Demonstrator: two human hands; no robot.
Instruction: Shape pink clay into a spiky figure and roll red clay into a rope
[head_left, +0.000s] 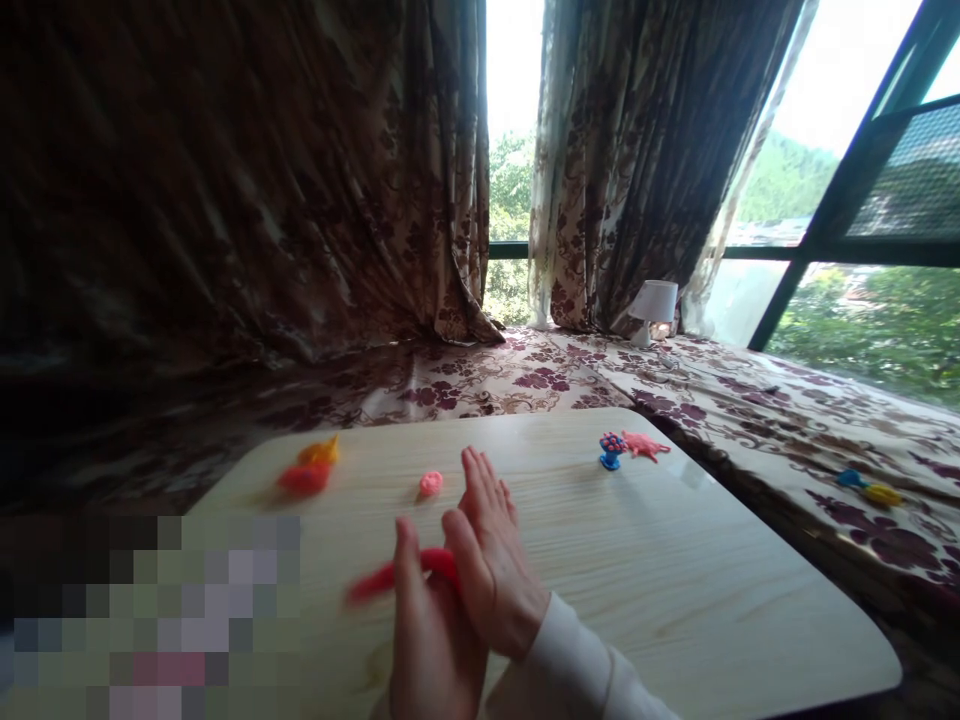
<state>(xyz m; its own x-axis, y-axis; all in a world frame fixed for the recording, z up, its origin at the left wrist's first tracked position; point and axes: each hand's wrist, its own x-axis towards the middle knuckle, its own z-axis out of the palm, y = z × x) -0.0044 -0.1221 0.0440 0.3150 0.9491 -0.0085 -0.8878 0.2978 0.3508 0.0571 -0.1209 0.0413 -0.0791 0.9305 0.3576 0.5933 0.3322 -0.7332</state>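
Note:
A red roll of modelling clay [375,583] lies between my palms, its blurred end sticking out to the left. My left hand [439,645] is underneath with its thumb raised, and its other fingers are mostly hidden. Pressed over it from the right is my right hand [491,565], fingers straight and together, pointing away from me. Both hands are just above the table. A small pink clay lump [430,484] rests on the tabletop beyond them.
On the pale wooden table [637,610] are red clay [306,478], yellow clay [321,450], a blue clay figure with a dotted top [611,450] and a flat pink clay piece [643,445]. Blue clay [850,479] and yellow clay [883,495] lie on flowered cloth. The lower left is pixelated.

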